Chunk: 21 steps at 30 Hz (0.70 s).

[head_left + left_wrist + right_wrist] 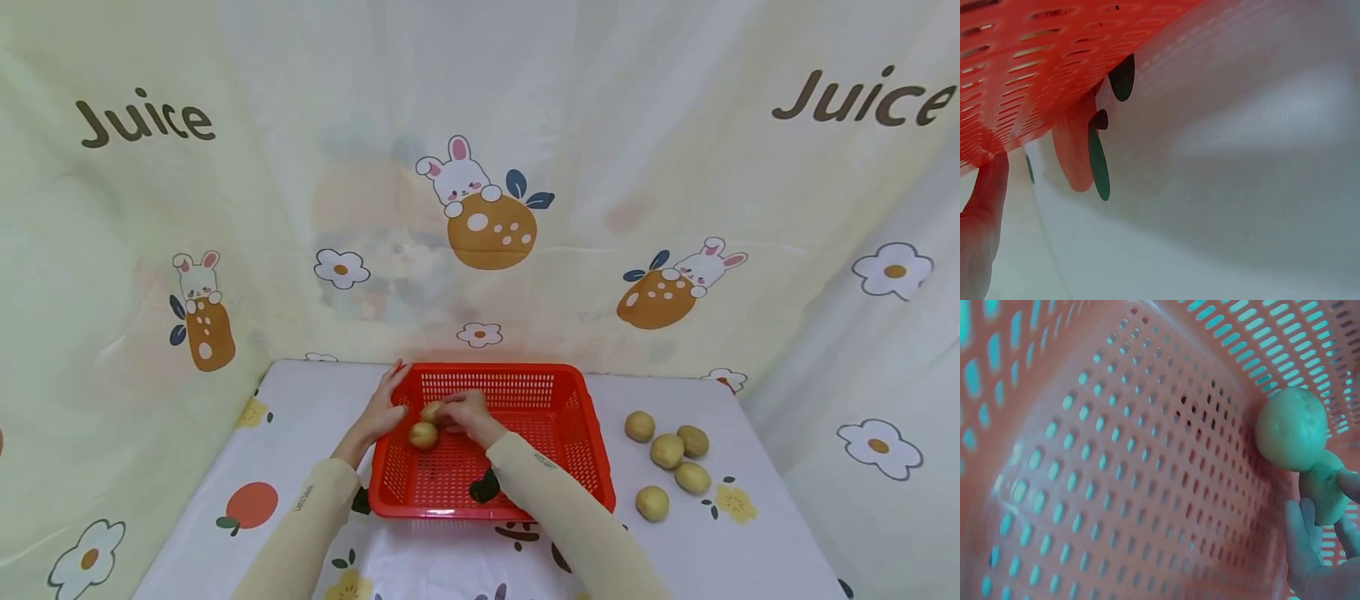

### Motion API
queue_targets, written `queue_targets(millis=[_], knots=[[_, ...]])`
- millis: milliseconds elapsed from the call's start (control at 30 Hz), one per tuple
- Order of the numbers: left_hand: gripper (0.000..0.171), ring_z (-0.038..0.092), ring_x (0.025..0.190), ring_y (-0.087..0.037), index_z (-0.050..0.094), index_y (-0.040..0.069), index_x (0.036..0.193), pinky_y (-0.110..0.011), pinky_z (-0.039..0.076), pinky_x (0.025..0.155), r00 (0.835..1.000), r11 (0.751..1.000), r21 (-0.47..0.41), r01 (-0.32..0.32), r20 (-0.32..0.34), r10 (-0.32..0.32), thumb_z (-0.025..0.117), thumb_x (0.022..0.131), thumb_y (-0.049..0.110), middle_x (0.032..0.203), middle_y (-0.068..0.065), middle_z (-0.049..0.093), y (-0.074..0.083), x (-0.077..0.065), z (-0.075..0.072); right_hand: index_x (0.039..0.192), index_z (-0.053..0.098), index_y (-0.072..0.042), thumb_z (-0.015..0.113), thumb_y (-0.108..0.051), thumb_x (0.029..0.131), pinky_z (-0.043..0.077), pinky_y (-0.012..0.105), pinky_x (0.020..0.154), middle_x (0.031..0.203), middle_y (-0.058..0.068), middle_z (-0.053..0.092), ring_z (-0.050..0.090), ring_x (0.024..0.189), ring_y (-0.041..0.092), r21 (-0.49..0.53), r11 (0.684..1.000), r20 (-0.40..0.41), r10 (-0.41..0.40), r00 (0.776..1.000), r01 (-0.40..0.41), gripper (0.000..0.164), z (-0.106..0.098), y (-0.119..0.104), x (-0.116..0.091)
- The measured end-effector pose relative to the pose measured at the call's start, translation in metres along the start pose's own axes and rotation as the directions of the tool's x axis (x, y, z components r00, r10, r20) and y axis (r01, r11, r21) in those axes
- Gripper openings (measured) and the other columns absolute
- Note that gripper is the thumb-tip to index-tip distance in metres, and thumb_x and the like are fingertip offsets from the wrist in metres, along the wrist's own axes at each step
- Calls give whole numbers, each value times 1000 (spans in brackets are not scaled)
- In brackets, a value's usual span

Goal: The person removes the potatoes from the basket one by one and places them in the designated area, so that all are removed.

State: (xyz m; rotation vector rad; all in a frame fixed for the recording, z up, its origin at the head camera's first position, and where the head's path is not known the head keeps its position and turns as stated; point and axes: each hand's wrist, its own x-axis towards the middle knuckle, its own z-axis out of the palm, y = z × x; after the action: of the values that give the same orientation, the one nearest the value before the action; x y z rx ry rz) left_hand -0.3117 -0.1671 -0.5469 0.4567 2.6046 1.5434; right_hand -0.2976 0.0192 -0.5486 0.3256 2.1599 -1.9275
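A red plastic basket [491, 511] with slotted walls stands on the table. My left hand [382, 410] holds its left rim, thumb over the inner side; in the left wrist view a finger [992, 187] touches the outside of the slotted wall. Inside the basket, my right hand [467, 414] grips a potato [1324, 494] between thumb and fingers near the left side. A second potato [423, 435] lies on the basket floor, right against the gripped one in the right wrist view. The fingers partly hide the held potato.
Several loose potatoes [667, 451] lie on the patterned tablecloth [247, 550] to the right of the basket. One potato [652, 503] sits nearer the front, apart from the others. A printed curtain [585, 108] hangs behind the table and along both sides.
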Motion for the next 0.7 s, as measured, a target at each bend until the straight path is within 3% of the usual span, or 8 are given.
queue_targets(millis=[200, 367, 533, 700], knots=[[81, 13, 147, -41, 29, 6, 155, -61, 27, 110, 1000, 1000, 1, 3, -2, -3, 48, 78, -10, 164, -15, 8, 1, 0, 1, 113, 68, 9, 72, 1, 82, 57, 47, 76, 102, 23, 70, 73, 81, 28, 28, 1000, 49, -6, 999, 4, 32, -25, -11, -4], [81, 12, 147, -41, 30, 8, 155, -61, 26, 111, 1000, 1000, -11, 0, 8, 0, 49, 78, -10, 164, -14, 7, 4, 2, 2, 115, 68, 8, 73, 1, 82, 56, 49, 79, 108, 23, 68, 73, 85, 33, 45, 999, 40, 0, 999, -2, 34, -53, -20, -9], [81, 12, 148, -40, 30, 11, 156, -61, 25, 111, 1000, 1000, -5, 16, 0, -16, 49, 79, -10, 164, -13, 8, 2, 0, 1, 120, 66, 7, 73, -1, 85, 52, 52, 86, 112, 25, 67, 71, 92, 36, 53, 999, 67, -2, 998, -1, 37, -78, -27, -21], [81, 11, 147, -41, 28, 10, 156, -63, 25, 110, 1000, 1000, -11, 24, 13, -24, 49, 80, -9, 164, -13, 7, 4, -1, 0, 124, 64, 7, 71, -2, 87, 55, 47, 82, 113, 24, 68, 71, 94, 35, 72, 997, 78, -4, 997, -2, 39, -110, -39, -37]])
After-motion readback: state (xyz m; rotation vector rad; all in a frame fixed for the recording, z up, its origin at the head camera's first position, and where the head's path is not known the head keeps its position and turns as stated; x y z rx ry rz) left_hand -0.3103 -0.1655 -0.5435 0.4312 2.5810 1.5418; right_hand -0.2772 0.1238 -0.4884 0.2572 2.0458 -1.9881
